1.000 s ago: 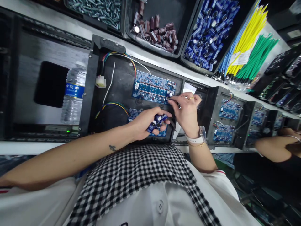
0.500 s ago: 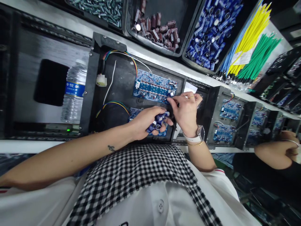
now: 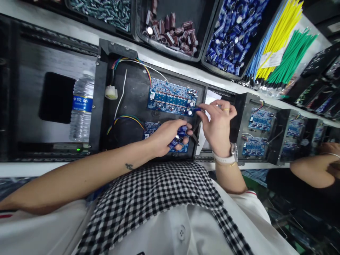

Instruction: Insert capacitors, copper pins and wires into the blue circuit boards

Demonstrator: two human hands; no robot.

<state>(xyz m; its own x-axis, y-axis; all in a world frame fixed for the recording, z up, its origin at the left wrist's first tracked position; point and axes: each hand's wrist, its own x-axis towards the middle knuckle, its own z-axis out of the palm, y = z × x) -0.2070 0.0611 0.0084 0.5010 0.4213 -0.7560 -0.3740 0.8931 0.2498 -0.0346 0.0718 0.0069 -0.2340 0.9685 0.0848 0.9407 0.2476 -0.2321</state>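
My left hand [image 3: 168,136] is closed around several blue cylindrical capacitors [image 3: 182,131], some showing between the fingers. It hovers over the lower circuit board [image 3: 151,128], covering much of it. With thumb and fingertips, my right hand [image 3: 217,122] pinches one blue capacitor [image 3: 197,109] at the lower right corner of the upper circuit board [image 3: 172,98]. White-topped round parts stand on the board beside that capacitor. Whether the pinched capacitor's leads are in the board, I cannot tell. Both boards lie in a black fixture tray [image 3: 132,102].
Behind the tray stand bins of brown capacitors [image 3: 170,30], blue capacitors [image 3: 231,35] and small dark green parts [image 3: 106,12]. Yellow wires [image 3: 281,42] and green wires [image 3: 297,56] lie right. A water bottle [image 3: 81,106] and black phone [image 3: 56,97] are left. Another person's arm [image 3: 313,168] is far right.
My right hand has shifted slightly right, and a blue capacitor now shows between its fingertips. My left hand's fingers have moved a little around the capacitors. The camera view has shifted slightly.
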